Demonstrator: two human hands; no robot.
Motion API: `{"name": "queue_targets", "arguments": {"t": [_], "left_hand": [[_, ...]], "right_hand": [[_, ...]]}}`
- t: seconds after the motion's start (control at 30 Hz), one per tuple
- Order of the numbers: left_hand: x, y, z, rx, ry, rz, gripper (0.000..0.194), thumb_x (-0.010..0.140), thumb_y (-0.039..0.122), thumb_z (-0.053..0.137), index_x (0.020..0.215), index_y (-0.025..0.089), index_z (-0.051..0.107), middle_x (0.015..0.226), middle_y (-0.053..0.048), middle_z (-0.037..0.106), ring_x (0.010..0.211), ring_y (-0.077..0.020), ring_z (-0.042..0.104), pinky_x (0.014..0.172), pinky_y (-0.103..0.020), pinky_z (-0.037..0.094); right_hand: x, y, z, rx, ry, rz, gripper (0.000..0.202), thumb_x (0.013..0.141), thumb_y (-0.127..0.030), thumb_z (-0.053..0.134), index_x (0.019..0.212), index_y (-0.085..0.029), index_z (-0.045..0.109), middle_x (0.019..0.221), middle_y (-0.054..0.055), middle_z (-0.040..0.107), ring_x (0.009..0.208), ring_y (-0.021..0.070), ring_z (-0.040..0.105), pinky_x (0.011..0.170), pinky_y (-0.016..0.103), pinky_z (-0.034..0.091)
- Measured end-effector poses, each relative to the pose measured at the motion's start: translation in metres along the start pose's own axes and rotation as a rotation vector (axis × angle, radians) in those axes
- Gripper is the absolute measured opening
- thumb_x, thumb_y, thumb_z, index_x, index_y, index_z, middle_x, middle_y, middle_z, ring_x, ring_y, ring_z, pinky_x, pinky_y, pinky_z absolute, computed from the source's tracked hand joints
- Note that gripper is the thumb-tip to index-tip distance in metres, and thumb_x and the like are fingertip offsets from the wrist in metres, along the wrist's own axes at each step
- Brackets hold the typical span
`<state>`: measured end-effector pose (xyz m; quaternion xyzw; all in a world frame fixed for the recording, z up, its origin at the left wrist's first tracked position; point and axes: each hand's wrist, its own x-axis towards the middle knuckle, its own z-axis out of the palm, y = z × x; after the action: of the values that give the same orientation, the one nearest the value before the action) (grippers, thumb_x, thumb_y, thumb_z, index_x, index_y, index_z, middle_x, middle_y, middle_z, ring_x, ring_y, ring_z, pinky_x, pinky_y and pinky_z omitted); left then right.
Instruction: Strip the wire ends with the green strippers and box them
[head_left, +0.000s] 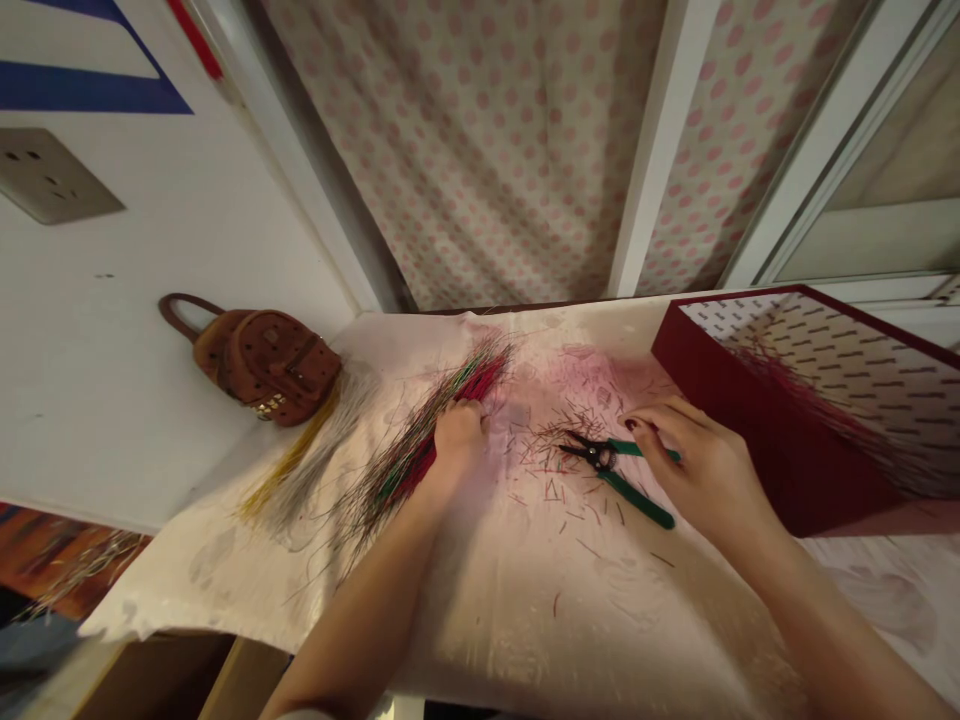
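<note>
My left hand (460, 432) is closed at the right edge of a long bundle of thin red, green and dark wires (405, 450) lying slantwise on the covered table; its fingertips are partly hidden. Thumb and forefinger of my right hand (694, 460) are pinched together above the table; anything between them is too small to make out. Beside and partly under that hand lie wire strippers (634, 498) with green handles and dark jaws, spread apart. Many short wire clippings (551, 450) are scattered around the jaws.
A dark red box (731, 430) with a patterned lining holds more red wires at the right. Grey wires (322, 470) and yellow wires (296, 460) lie at the left, near a small brown backpack (274, 365) against the wall. A dotted curtain (510, 150) hangs behind the table.
</note>
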<state>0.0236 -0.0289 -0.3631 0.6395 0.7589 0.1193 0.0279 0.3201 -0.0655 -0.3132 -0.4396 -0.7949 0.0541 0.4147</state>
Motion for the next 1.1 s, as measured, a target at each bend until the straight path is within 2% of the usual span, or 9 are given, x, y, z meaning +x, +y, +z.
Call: {"name": "queue_targets", "arguments": {"t": [0.13, 0.23, 0.33, 0.43, 0.57, 0.7, 0.9, 1.1], "left_hand": [[0.000, -0.002, -0.005, -0.028, 0.013, -0.050, 0.021, 0.097, 0.029, 0.051, 0.103, 0.018, 0.069, 0.099, -0.015, 0.074, 0.090, -0.0270, 0.068, 0.076, -0.033, 0.044], [0.000, -0.005, -0.010, -0.084, 0.024, -0.083, 0.023, 0.100, 0.032, 0.047, 0.107, 0.020, 0.065, 0.091, -0.011, 0.074, 0.081, -0.0253, 0.067, 0.069, -0.031, 0.041], [-0.001, -0.009, -0.013, -0.170, 0.096, -0.058, 0.019, 0.100, 0.028, 0.046, 0.108, 0.022, 0.062, 0.090, -0.006, 0.073, 0.081, -0.0217, 0.066, 0.071, -0.028, 0.041], [-0.002, -0.010, -0.011, -0.230, 0.153, -0.036, 0.025, 0.098, 0.019, 0.045, 0.117, 0.023, 0.059, 0.094, -0.004, 0.072, 0.080, -0.0188, 0.065, 0.073, -0.027, 0.042], [-0.003, -0.003, -0.004, -0.151, 0.084, -0.035, 0.024, 0.094, 0.013, 0.047, 0.101, 0.022, 0.068, 0.107, -0.009, 0.070, 0.084, -0.0206, 0.066, 0.073, -0.029, 0.043], [-0.002, 0.004, 0.003, -0.070, 0.039, -0.113, 0.018, 0.093, 0.029, 0.057, 0.098, 0.018, 0.071, 0.111, -0.016, 0.070, 0.088, -0.0273, 0.069, 0.074, -0.033, 0.046], [0.000, 0.003, 0.003, -0.053, -0.034, -0.109, 0.018, 0.093, 0.031, 0.059, 0.093, 0.019, 0.073, 0.102, -0.015, 0.074, 0.088, -0.0284, 0.070, 0.073, -0.033, 0.046], [-0.001, -0.002, -0.001, -0.068, -0.019, -0.068, 0.020, 0.096, 0.033, 0.057, 0.100, 0.021, 0.073, 0.113, -0.013, 0.073, 0.094, -0.0254, 0.070, 0.076, -0.032, 0.045]], "right_hand": [[-0.001, 0.003, 0.002, 0.033, -0.012, 0.012, 0.015, 0.097, -0.017, 0.051, 0.093, -0.020, 0.065, 0.091, 0.007, 0.070, 0.082, 0.0242, 0.067, 0.075, 0.038, 0.050], [-0.001, 0.005, 0.003, 0.062, -0.028, 0.021, 0.015, 0.097, -0.016, 0.051, 0.094, -0.021, 0.065, 0.092, 0.007, 0.070, 0.084, 0.0238, 0.068, 0.075, 0.037, 0.049], [-0.002, 0.007, 0.003, 0.079, -0.049, 0.036, 0.015, 0.097, -0.017, 0.050, 0.093, -0.021, 0.064, 0.091, 0.006, 0.071, 0.084, 0.0241, 0.069, 0.075, 0.036, 0.049], [-0.003, 0.009, 0.005, 0.092, -0.055, 0.050, 0.015, 0.097, -0.018, 0.050, 0.093, -0.022, 0.064, 0.092, 0.006, 0.071, 0.084, 0.0241, 0.069, 0.075, 0.036, 0.049], [-0.005, 0.011, 0.009, 0.114, -0.094, 0.064, 0.014, 0.098, -0.020, 0.050, 0.093, -0.022, 0.063, 0.094, 0.007, 0.071, 0.083, 0.0236, 0.068, 0.075, 0.037, 0.048], [-0.006, 0.011, 0.011, 0.120, -0.127, 0.068, 0.013, 0.098, -0.020, 0.050, 0.095, -0.021, 0.063, 0.094, 0.006, 0.070, 0.082, 0.0227, 0.067, 0.075, 0.036, 0.047], [-0.006, 0.012, 0.010, 0.141, -0.140, 0.065, 0.014, 0.098, -0.020, 0.050, 0.096, -0.021, 0.063, 0.094, 0.006, 0.070, 0.083, 0.0226, 0.067, 0.077, 0.036, 0.048], [-0.006, 0.012, 0.011, 0.137, -0.135, 0.049, 0.014, 0.098, -0.019, 0.049, 0.096, -0.021, 0.063, 0.094, 0.006, 0.069, 0.084, 0.0217, 0.066, 0.078, 0.035, 0.048]]}}
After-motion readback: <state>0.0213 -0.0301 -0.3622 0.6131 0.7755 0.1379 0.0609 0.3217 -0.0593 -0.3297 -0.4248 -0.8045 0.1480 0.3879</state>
